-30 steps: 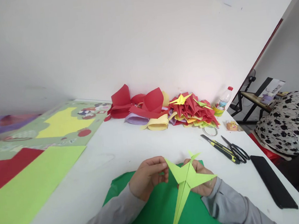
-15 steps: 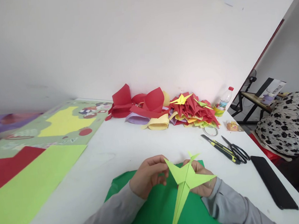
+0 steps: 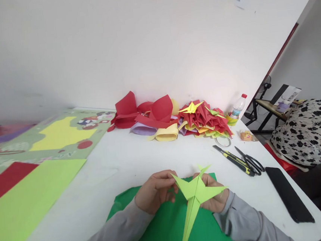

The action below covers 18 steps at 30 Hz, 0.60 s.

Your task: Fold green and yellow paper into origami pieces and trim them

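Observation:
Above a green sheet (image 3: 163, 221) I hold a lime-green origami figure (image 3: 194, 190), which has pointed wings, a small forked tip at the top and a long narrow tail towards me. My left hand (image 3: 157, 191) has its thumb and index finger closed at the tip of the left wing, the other fingers curled loosely. Behind the body, my right hand (image 3: 214, 196) grips the figure; the paper hides part of its fingers.
Right of my hands lie a utility knife (image 3: 235, 161), scissors (image 3: 251, 161) and a black case (image 3: 290, 194). A tape roll (image 3: 223, 141), a bottle (image 3: 238, 108) and folded paper pieces (image 3: 203, 118) stand behind. Lime-green paper (image 3: 40, 198) lies left. Someone in patterned clothing (image 3: 305, 134) sits at right.
The view has turned slightly right, so everything sits a little further left. The left fingers appear closer on the wing tip; the right hand keeps its hold.

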{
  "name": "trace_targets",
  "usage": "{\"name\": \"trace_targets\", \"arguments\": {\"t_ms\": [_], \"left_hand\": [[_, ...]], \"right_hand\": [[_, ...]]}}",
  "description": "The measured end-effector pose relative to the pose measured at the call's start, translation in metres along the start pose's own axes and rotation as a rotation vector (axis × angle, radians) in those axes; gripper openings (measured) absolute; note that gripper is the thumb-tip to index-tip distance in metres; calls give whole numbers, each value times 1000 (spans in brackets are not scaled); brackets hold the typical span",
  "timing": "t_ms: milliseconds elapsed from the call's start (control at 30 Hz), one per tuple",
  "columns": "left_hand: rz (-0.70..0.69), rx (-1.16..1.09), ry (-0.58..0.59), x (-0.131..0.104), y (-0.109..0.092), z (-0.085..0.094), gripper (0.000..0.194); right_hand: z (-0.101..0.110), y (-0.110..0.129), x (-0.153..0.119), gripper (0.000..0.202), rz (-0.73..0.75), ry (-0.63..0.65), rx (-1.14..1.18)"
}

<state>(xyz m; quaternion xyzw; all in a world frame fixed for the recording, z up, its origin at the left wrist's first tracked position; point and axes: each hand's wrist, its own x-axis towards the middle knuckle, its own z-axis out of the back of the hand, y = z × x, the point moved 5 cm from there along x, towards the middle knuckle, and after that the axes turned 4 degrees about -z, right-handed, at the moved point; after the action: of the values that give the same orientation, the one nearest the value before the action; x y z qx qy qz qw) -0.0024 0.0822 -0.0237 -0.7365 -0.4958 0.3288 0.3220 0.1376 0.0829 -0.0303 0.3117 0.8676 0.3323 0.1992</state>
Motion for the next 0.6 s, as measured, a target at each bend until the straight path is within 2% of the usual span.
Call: {"name": "trace_targets", "arguments": {"t_ms": [167,333,400,600], "left_hand": [[19,-38,-25,-1,4,-3,28],[64,-24,-40,-2,3,-11,35],[15,41,-61,-4,-1,-11,35],[-267,411,-136,-10,-19,-11,24]], "right_hand": [[-10,4,-1,27,25,36,-9],[-8,5,-1,28,45,23,18],[-6,5,-1,31,44,16,29],[-4,5,-1,30,32,21,55]]}}
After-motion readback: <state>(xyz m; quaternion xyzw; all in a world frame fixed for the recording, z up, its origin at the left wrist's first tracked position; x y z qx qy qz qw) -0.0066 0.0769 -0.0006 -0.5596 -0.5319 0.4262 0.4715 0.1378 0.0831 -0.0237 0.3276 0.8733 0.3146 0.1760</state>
